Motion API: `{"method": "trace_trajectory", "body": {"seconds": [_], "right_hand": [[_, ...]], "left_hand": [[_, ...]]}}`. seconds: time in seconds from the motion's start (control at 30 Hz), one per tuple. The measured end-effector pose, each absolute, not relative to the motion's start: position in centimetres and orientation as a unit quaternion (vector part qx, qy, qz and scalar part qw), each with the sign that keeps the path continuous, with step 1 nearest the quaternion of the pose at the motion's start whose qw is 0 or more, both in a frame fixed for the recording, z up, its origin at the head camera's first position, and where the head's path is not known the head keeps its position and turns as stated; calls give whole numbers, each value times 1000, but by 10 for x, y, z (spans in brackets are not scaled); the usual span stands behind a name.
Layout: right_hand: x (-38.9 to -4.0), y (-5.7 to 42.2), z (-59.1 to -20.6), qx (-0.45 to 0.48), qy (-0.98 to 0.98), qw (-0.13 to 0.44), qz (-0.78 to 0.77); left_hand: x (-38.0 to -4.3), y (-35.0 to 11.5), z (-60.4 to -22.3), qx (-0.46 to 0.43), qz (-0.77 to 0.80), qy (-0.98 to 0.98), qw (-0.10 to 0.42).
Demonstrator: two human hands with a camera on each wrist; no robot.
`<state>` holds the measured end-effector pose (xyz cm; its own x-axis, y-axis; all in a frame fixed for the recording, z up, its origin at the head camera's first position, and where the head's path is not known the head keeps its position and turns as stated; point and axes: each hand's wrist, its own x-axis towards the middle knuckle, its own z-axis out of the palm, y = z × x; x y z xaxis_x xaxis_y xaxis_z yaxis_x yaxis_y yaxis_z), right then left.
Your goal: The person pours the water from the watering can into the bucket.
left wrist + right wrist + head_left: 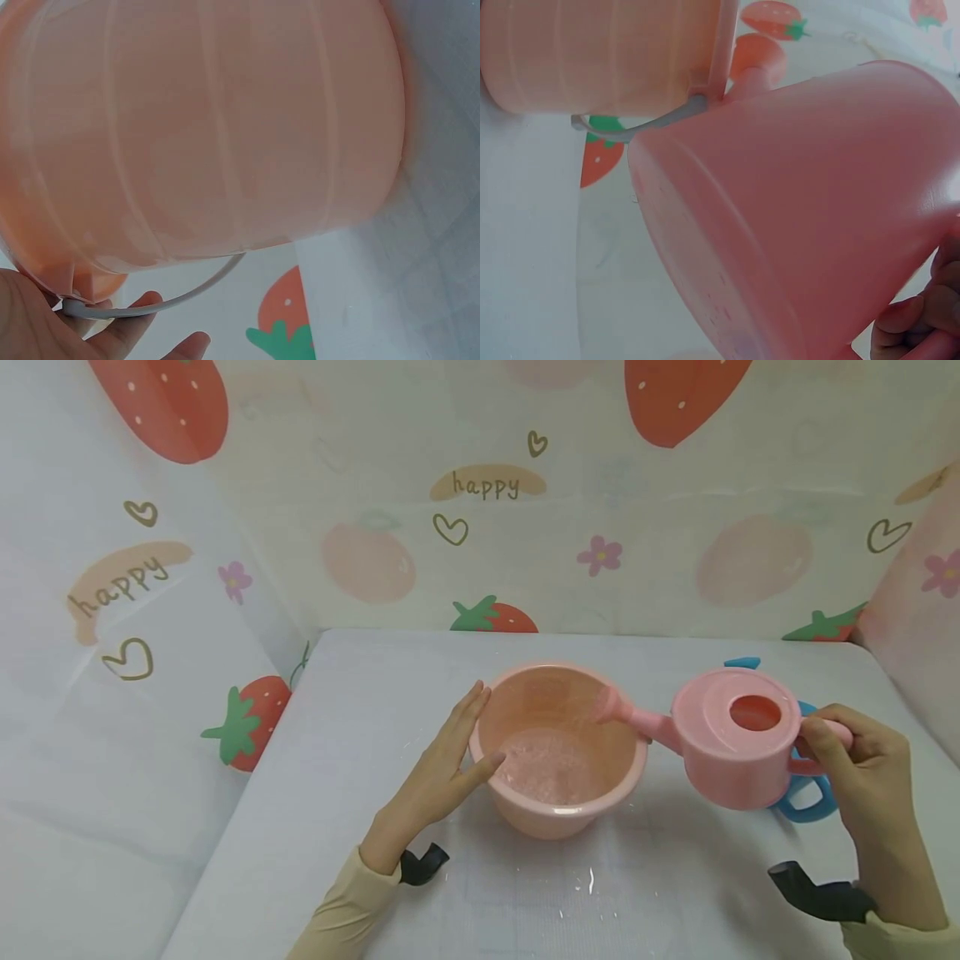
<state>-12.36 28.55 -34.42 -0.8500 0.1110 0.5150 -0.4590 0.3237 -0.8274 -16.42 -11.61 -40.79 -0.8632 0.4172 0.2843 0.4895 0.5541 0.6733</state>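
A peach-pink bucket [551, 814] stands upright on the table, water in its bottom. My left hand [438, 764] rests at its left rim with fingers extended and thumb over the edge. In the left wrist view, the fingers lie beside the bucket's grey handle [199, 291]. My right hand [862, 768] grips the handle of a pink watering can [738, 768], which is held off the table. Its sprinkler head [611, 704] reaches over the bucket's right rim, with faint water streaks by it. From the right wrist, the can's underside [697, 247] shows.
Behind the watering can is a blue object with a looped handle [806, 810], mostly hidden. Water drops [591, 881] lie on the white table [360, 693] in front of the bucket. A strawberry-printed sheet [487, 560] hangs behind and at the sides.
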Motion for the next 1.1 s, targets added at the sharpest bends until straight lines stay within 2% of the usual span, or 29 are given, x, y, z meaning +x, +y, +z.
{"method": "trace_trajectory", "body": {"seconds": [0.63, 1.1], "right_hand": [[-124, 290, -347, 149, -762, 257, 576], [-121, 290, -344, 134, -786, 259, 545]], "left_hand": [[-166, -116, -409, -260, -395, -880, 50], [-166, -116, -411, -262, -391, -881, 53]]}}
